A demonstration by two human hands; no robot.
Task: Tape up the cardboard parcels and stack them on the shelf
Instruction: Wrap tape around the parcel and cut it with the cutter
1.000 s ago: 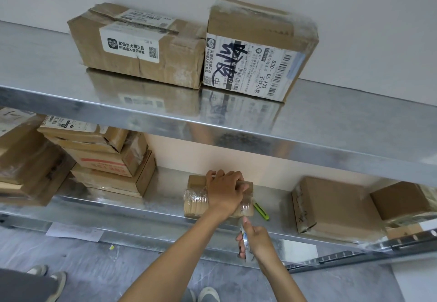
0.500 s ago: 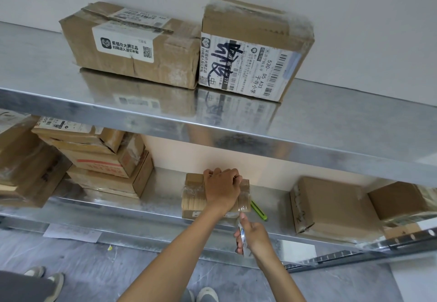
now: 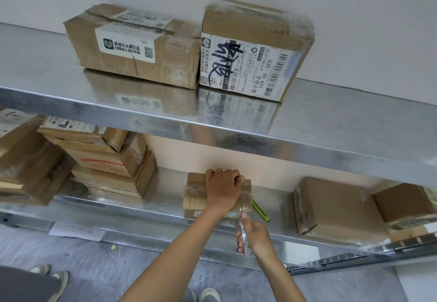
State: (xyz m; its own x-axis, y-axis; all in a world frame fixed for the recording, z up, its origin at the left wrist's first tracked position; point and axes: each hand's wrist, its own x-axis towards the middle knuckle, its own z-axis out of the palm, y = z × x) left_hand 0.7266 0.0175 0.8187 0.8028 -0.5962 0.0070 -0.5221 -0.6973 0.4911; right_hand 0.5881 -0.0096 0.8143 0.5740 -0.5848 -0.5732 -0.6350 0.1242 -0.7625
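Mid-job, I'd say. The parcel (image 3: 196, 197) sits low in the middle of the frame, on the lower shelf (image 3: 160, 209) near its front edge. It's a small flat brown box, already shiny and a bit crinkly with clear wrap around both ends, and there's a small label on the front face.

The left hand (image 3: 223, 189) is on top, fingers curled over the far edge, clamping it down. Just below the parcel's front right corner, the right hand (image 3: 255, 236) has its fingers closed round the tape (image 3: 243, 233). A strip looks to run from there up to the box, so this wrap isn't cut off yet.

The green cutter (image 3: 260, 210) lies just right of the parcel, untouched.

Looks done already: a stack (image 3: 106, 160) at left on the same shelf, a couple of boxes (image 3: 335, 209) at right, and two big boxes (image 3: 142, 51) on the top shelf (image 3: 354, 122). What's left is to cut, smooth down and stack this one.
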